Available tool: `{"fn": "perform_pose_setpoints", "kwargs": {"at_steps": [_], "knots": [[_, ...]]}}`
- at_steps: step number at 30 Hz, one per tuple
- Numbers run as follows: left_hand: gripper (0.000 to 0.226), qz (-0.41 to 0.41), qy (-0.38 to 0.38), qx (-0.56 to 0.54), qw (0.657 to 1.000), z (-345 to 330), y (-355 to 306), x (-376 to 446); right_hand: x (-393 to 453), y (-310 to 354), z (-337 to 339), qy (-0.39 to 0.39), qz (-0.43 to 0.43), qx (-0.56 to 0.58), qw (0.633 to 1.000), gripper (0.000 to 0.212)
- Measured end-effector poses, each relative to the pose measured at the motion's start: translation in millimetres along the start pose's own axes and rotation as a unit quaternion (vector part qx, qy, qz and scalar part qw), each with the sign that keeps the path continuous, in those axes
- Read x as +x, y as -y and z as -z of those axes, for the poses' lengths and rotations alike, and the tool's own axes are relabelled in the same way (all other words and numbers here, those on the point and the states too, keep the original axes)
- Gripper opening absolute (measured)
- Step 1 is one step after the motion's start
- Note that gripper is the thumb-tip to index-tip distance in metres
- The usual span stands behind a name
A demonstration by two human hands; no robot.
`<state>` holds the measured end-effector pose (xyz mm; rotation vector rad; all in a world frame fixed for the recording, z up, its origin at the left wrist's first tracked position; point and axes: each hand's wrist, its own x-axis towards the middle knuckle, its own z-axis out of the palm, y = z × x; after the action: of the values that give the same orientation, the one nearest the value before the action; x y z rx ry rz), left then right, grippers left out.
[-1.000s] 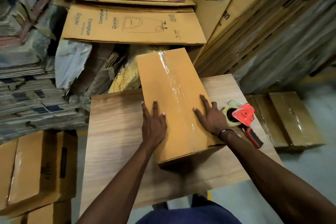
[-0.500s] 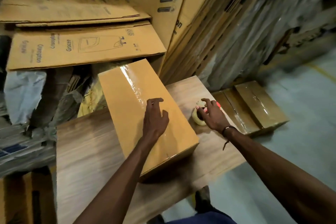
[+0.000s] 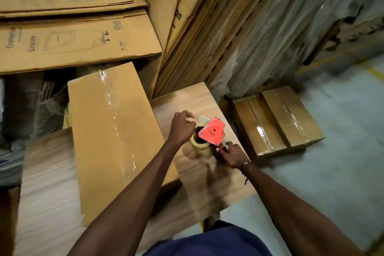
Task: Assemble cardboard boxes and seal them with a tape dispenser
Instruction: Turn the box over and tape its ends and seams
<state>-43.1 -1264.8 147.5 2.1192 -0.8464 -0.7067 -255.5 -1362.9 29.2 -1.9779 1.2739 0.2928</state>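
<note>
Centre frame, head view: tape dispenser (image 3: 212, 132) lies on the wooden table (image 3: 193, 97), red side plate up, yellowish tape roll under it.
Left hand (image 3: 181, 129): over the upper-left side of the dispenser, fingers curled, thumb and forefinger pinched near the clear tape end at the dispenser's front. Likely pinching the tape end, but blur makes contact hard to confirm.
Right hand (image 3: 232, 154): just lower right of the dispenser, fingers around its handle end; handle mostly hidden under the fingers. Dark band on the wrist.
Cardboard box (image 3: 116, 137): left of centre, long, closed, clear tape strip running down its top seam. Sits on the table, far end overhanging the table's back edge toward the upper left. Neither hand touches it.
Taped boxes on floor (image 3: 276, 118): right of the table, two side by side, touching, both sealed with clear tape.
Flat cartons (image 3: 79, 41): upper left of frame, stacked flat, top one printed with an outline drawing and text.
Leaning cardboard sheets (image 3: 207, 37): upper centre to right, standing tilted behind the table.
Floor (image 3: 332, 172): grey, lower right.
</note>
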Motion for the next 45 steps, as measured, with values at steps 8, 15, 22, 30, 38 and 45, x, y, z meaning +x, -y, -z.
{"fn": "perform_pose_setpoints", "kwargs": {"at_steps": [8,15,22,30,38,45], "knots": [[0.022,0.034,-0.024,0.045,0.998,-20.5,15.5,-1.3,27.7,11.0,-24.1,-0.010,0.027,-0.020,0.999,0.048],[0.026,0.084,-0.042,0.020,0.995,-12.7,20.4,-4.9,23.1,37.2,27.8,-0.107,0.068,-0.122,0.984,0.056],[0.018,0.183,-0.030,-0.114,0.976,-5.2,5.8,1.0,18.8,76.4,124.0,-0.059,0.137,-0.071,0.986,0.078],[0.040,0.311,-0.023,-0.486,0.816,35.7,-34.1,-17.5,-19.9,135.6,161.1,0.105,0.215,0.168,0.956,0.071],[0.028,0.280,-0.062,-0.640,0.713,91.3,-17.1,-82.3,-51.9,187.3,127.5,0.219,0.288,0.204,0.910,0.067],[0.033,0.229,-0.115,-0.772,0.582,123.9,36.0,-156.3,-83.4,229.7,73.0,0.327,0.305,0.184,0.875,0.077]]}}
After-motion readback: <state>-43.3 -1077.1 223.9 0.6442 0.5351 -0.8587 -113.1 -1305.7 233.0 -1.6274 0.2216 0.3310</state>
